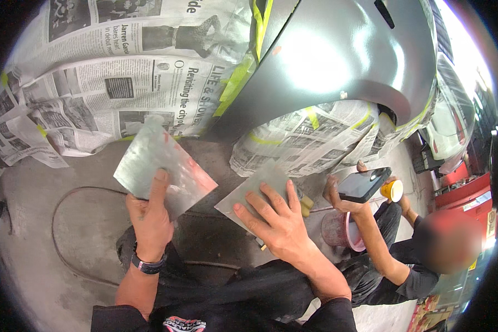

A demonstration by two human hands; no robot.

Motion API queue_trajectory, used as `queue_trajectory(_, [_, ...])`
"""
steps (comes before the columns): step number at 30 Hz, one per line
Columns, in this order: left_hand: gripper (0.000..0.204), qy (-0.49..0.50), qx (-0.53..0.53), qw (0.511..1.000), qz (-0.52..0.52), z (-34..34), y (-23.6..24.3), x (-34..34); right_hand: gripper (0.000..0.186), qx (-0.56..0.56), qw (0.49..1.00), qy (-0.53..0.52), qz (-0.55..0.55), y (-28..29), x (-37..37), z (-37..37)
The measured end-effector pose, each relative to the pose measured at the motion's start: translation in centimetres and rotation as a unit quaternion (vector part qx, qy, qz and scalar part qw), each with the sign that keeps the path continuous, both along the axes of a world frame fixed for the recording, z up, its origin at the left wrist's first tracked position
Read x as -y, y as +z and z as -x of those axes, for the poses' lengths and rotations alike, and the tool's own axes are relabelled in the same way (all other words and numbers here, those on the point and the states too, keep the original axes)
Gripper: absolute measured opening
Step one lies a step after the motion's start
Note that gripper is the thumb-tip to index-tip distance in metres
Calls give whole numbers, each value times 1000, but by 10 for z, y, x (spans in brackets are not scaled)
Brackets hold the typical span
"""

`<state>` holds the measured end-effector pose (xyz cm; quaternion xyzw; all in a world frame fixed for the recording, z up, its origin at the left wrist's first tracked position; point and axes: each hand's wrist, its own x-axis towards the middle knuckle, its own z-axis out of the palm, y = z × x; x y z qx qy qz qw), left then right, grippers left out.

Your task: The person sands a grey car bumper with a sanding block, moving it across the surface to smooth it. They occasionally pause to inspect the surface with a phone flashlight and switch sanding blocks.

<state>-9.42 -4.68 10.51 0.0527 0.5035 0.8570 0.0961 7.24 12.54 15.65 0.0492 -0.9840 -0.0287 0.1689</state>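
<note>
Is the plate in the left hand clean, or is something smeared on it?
Smeared: the grey plate shows pinkish-red streaks near its upper-right edge.

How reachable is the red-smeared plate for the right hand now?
Probably yes: the right hand is occupied with a grey plate, but nothing visible stands between that and the red-smeared plate.

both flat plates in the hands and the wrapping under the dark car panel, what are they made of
The left plate looks like thin metal: smooth grey with a dull sheen, smeared pinkish-red. The right plate, flat and grey, seems similar, though plastic is possible. The wrapping looks like matte newspaper: printed text and pictures show.
</note>
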Motion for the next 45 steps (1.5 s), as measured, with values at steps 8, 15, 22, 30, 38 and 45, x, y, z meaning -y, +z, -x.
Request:
queue_trajectory(8, [19,-83,8,996,13,-12,-5,-5,42,-148,986,-81,12,82,5,-3])
queue_trajectory(15, [20,-119,31,992,-11,-18,-1,-7,45,-177,962,-44,-201,94,-16,18])
queue_trajectory(22, [19,-135,43,990,-1,-16,-3,-1,63,-67,949,-110,-288,52,-45,41])
queue_trajectory(30, [21,-124,13,992,-4,-23,6,5,74,-72,938,-134,-311,43,-61,59])
queue_trajectory(38, [19,-133,-8,991,32,-32,13,12,71,-84,915,-117,-376,76,-62,67])
queue_trajectory(45, [19,-132,-38,990,15,-36,16,8,78,-91,904,-111,-402,59,-90,80])
